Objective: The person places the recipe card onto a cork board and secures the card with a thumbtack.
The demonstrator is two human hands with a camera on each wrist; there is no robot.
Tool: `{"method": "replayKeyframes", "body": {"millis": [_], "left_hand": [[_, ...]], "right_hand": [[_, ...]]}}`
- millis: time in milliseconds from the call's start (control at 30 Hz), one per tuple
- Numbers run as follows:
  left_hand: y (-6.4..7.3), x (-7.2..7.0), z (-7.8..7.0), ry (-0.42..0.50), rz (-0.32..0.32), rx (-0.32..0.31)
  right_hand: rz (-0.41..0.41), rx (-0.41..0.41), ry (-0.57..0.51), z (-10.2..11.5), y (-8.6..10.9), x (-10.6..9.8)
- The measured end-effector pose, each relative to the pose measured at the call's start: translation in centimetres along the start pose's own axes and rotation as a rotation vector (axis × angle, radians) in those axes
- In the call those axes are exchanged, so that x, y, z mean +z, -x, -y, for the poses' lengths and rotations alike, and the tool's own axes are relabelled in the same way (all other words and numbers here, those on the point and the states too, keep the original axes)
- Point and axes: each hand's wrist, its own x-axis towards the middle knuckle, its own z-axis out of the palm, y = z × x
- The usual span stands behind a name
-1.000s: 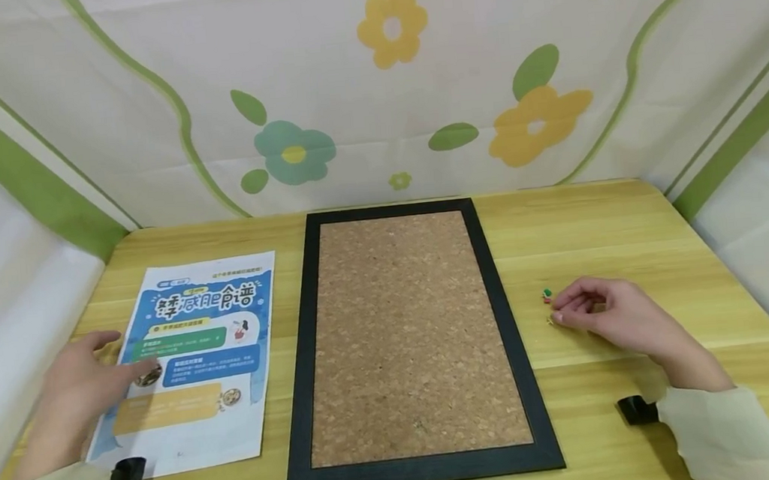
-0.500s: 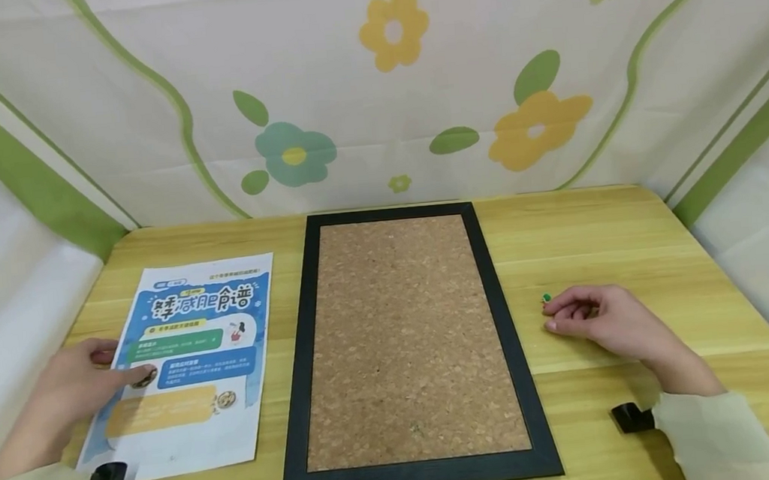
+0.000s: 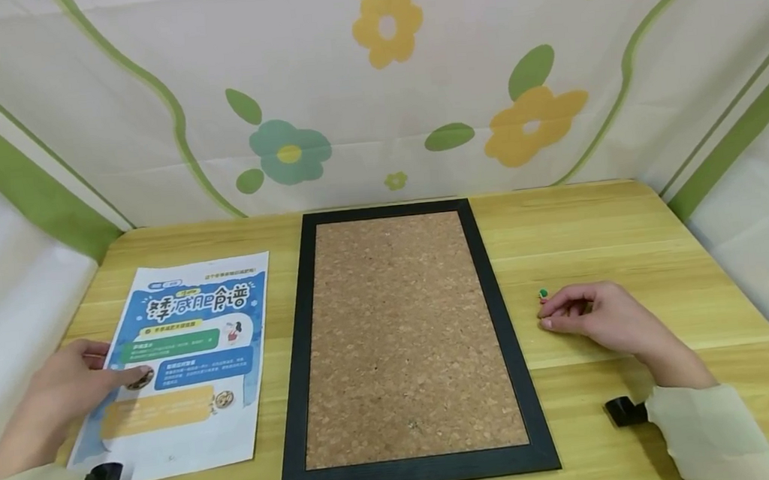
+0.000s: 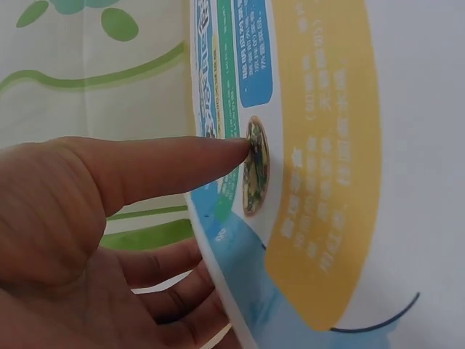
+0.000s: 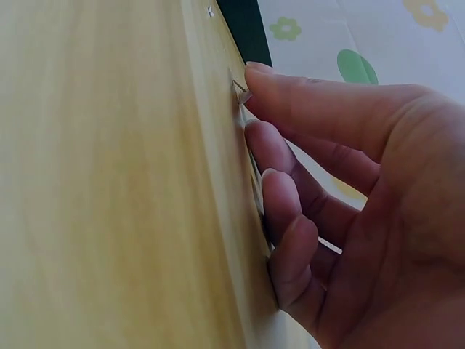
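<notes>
A printed poster sheet (image 3: 184,369) in blue, green and yellow lies on the left of the table. My left hand (image 3: 64,393) pinches its left edge. The thumb (image 4: 174,167) rests on the printed face, and the other fingers are behind the sheet. To the right, my right hand (image 3: 601,321) is low over the tabletop. Its thumb and a finger pinch a small push pin (image 5: 242,92) with a thin metal point. Just beyond those fingertips lie a green and a red push pin (image 3: 542,294). A cork board (image 3: 406,336) in a black frame lies flat between the hands.
The wooden table (image 3: 580,232) runs back to a white cloth backdrop (image 3: 338,78) printed with flowers. White cloth walls close in the left and right sides. Black wrist mounts (image 3: 625,411) sit at the sleeve cuffs.
The left hand has closed on the poster's edge, and the sheet has shifted slightly left. A pale pin by the right fingertips no longer shows on the table; the right hand barely moved.
</notes>
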Motion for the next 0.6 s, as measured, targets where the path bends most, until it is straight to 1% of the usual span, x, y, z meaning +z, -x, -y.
{"method": "replayKeyframes", "body": {"millis": [33,67,133,233,267,333,433,500,600], "left_hand": [[0.0,0.0,0.0,0.006,0.004,0.001],[0.0,0.1,0.1,0.002,0.001,0.014],[-0.1,0.2,0.2,-0.001,-0.026,0.045],[0.1,0.5,0.4,0.015,-0.087,0.095],[0.1,0.6,0.4,0.023,-0.117,0.104],[0.3,0.8,0.4,0.054,-0.169,0.105],[0.8,0.8,0.1,0.122,-0.232,0.072],[1.2,0.7,-0.3,0.178,-0.269,0.036],[1.9,0.4,-1.1,0.292,-0.327,-0.01]], "right_hand": [[0.001,-0.001,-0.001,0.0,0.0,0.0],[0.003,-0.003,-0.001,-0.1,0.0,0.0],[0.006,-0.007,-0.001,-0.1,0.0,0.0],[0.014,-0.013,-0.005,-0.2,0.1,0.0],[0.016,-0.016,-0.006,-0.2,0.1,0.0],[0.016,-0.02,-0.007,-0.2,0.1,0.0],[0.012,-0.023,-0.004,-0.1,0.1,0.0],[0.007,-0.025,0.004,-0.1,0.1,0.0],[0.004,-0.022,0.01,-0.1,0.1,0.1]]}}
